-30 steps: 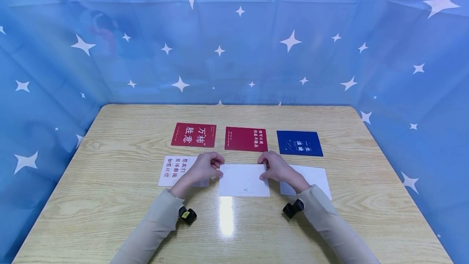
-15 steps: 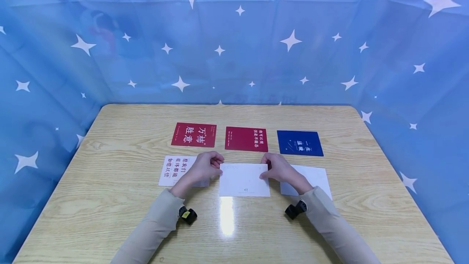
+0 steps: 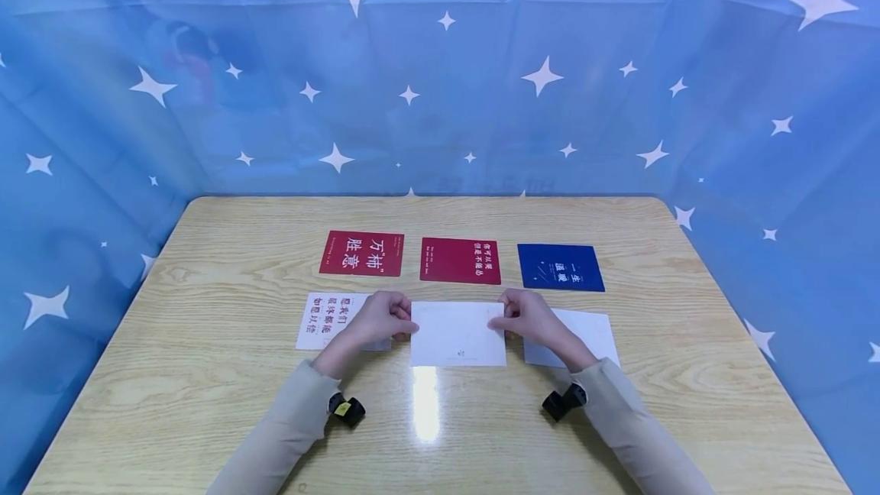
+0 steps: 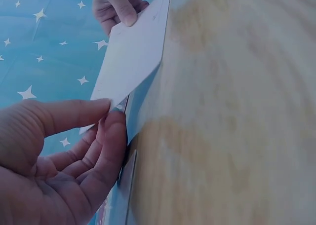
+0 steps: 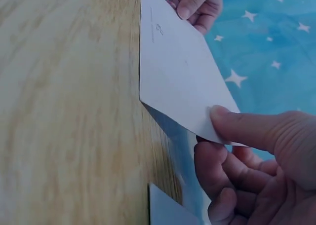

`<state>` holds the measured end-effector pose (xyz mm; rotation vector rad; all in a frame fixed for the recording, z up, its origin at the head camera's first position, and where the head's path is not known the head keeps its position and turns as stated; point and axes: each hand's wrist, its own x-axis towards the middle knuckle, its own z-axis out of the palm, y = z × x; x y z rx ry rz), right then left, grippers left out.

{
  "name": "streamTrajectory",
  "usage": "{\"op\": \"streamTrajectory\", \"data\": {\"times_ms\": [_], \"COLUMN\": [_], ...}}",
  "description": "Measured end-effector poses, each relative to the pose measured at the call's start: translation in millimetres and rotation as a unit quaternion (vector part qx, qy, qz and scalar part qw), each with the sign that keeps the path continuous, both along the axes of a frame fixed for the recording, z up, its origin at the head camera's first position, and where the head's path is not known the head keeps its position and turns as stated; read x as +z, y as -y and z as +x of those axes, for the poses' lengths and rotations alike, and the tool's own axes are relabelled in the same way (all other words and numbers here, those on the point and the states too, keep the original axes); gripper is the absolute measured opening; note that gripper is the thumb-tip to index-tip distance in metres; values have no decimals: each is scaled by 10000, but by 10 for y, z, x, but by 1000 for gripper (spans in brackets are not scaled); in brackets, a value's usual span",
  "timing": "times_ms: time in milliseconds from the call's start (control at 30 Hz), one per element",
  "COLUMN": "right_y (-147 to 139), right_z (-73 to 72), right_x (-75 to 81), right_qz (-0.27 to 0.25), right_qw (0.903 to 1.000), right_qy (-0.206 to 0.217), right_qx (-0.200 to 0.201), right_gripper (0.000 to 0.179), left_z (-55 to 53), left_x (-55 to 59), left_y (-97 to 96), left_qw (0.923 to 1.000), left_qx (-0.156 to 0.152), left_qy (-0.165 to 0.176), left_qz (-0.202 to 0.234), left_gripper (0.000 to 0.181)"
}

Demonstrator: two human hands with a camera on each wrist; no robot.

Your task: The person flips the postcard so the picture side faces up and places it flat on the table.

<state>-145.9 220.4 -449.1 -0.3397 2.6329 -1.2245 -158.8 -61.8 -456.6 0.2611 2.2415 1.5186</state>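
Note:
A white card (image 3: 458,338) with a small printed mark is tilted up at its far side, its near edge close to or on the table; both wrist views show a gap under the raised part. My left hand (image 3: 380,319) pinches its left edge between thumb and fingers. On the opposite edge my right hand (image 3: 536,319) grips it, the thumb (image 5: 224,121) on top and fingers beneath. Partly under the left hand lies a white card with dark red characters (image 3: 323,323). Another white card (image 3: 594,334) lies partly behind the right hand and wrist.
Farther back on the wooden table (image 3: 206,403) lie a red card with white characters (image 3: 362,253), a second red card (image 3: 461,260) and a blue card (image 3: 560,266). A blue curtain with white stars (image 3: 440,98) hangs behind the table.
The white card's far edge has risen off the table, lifted by both hands. My right hand has shifted slightly outward; the left keeps nearly the same place.

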Motion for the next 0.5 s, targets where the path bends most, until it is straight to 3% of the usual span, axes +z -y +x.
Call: {"op": "streamTrajectory", "data": {"times_ms": [200, 500], "right_y": [-14, -47], "right_z": [28, 18], "right_x": [-1, 23], "right_qz": [-463, -1296], "right_qw": [9986, 9906], "right_qy": [39, 165], "right_qx": [-268, -405], "right_gripper": [21, 19], "left_z": [22, -35], "left_x": [-11, 39], "left_y": [30, 112], "left_qw": [9996, 9979], "left_qx": [-37, 195], "left_qy": [121, -215], "left_qz": [248, 571], "left_gripper": [13, 18]}}
